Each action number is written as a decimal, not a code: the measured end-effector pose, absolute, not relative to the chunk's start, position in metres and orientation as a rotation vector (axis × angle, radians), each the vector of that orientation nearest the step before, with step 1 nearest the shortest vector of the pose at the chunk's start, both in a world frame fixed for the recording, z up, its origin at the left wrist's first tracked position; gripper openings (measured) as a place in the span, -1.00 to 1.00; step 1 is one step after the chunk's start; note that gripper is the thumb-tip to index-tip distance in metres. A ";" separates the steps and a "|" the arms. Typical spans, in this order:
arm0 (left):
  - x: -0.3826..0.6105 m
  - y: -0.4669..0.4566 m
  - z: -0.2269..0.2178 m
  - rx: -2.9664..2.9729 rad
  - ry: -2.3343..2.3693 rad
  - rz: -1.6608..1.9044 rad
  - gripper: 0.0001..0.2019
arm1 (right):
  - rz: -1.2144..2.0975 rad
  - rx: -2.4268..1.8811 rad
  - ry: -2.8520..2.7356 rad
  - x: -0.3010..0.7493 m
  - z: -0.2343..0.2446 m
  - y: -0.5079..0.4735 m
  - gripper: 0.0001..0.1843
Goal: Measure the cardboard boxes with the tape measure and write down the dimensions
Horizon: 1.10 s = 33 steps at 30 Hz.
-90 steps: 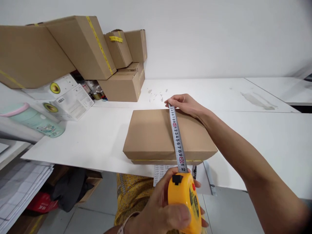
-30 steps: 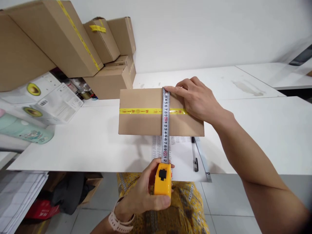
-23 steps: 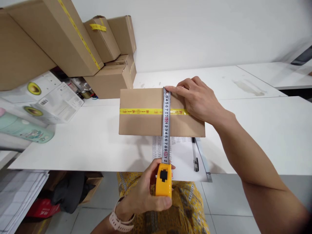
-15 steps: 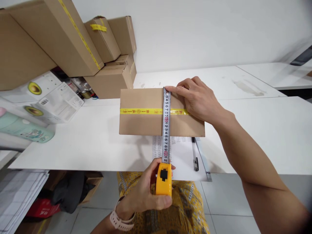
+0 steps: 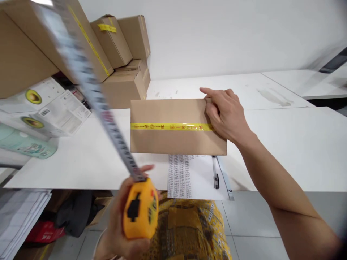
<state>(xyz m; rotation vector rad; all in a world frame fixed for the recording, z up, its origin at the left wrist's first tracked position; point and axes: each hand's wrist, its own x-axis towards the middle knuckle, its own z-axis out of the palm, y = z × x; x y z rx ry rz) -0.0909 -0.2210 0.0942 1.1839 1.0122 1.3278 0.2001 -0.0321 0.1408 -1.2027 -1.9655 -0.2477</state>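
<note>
Tape measure of yellow plastic [image 5: 141,209], numbered metal blade [image 5: 94,90] extended, is gripped by the left hand [image 5: 117,220]; the right hand [image 5: 229,117], grip unclear, rests on a brown cardboard box [image 5: 165,141] on the white counter [image 5: 284,155].

Red-printed yellow tape [image 5: 162,126] stripes the brown box [image 5: 173,142].

I watch remotely through one camera worn on the person's head. It faces forward and down, over the lap [image 5: 187,231], across the white surface [image 5: 273,151] to the wall [image 5: 230,39] behind. The tape measure [image 5: 141,211] is close to the lens, left of centre; the box [image 5: 168,141] sits mid-view, a little farther off; stacked boxes [image 5: 119,43], farther still, fill much of the upper left.
</note>
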 end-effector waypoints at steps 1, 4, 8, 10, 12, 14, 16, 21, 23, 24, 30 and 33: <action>-0.098 -0.218 0.099 1.217 1.085 1.424 -0.22 | -0.210 -1.206 -1.925 0.200 0.139 -0.037 -0.50; -0.120 -0.202 0.102 1.227 1.208 1.529 -0.21 | -0.059 -1.206 -1.801 0.201 0.131 -0.052 -0.51; -0.146 -0.180 0.089 1.095 1.192 1.389 -0.22 | 0.311 -1.236 -1.630 0.209 0.113 -0.074 -0.40; -0.154 -0.175 0.081 1.074 1.157 1.309 -0.22 | 0.497 -1.242 -1.573 0.214 0.105 -0.084 -0.38; -0.157 -0.172 0.075 1.106 1.124 1.240 -0.19 | 0.589 -1.241 -1.536 0.219 0.100 -0.094 -0.37; -0.155 -0.167 0.071 1.154 1.105 1.190 -0.18 | 0.584 -1.236 -1.523 0.221 0.099 -0.099 -0.35; -0.148 -0.158 0.068 1.207 1.089 1.170 -0.20 | 0.527 -1.226 -1.532 0.222 0.098 -0.099 -0.33; -0.131 -0.118 0.060 1.364 1.058 1.233 -0.24 | 0.373 -1.142 -1.508 0.223 0.077 -0.074 -0.29; -0.128 -0.102 0.055 1.431 1.060 1.240 -0.22 | 0.372 -1.073 -1.460 0.222 0.062 -0.063 -0.28; -0.128 -0.094 0.053 1.457 1.058 1.228 -0.22 | 0.386 -1.047 -1.433 0.222 0.054 -0.058 -0.29; -0.130 -0.080 0.035 1.482 1.038 1.119 -0.26 | 0.447 -1.012 -1.395 0.224 0.025 -0.053 -0.32; -0.126 -0.084 0.025 1.482 1.026 1.078 -0.26 | 0.409 -1.046 -1.415 0.233 0.018 -0.057 -0.34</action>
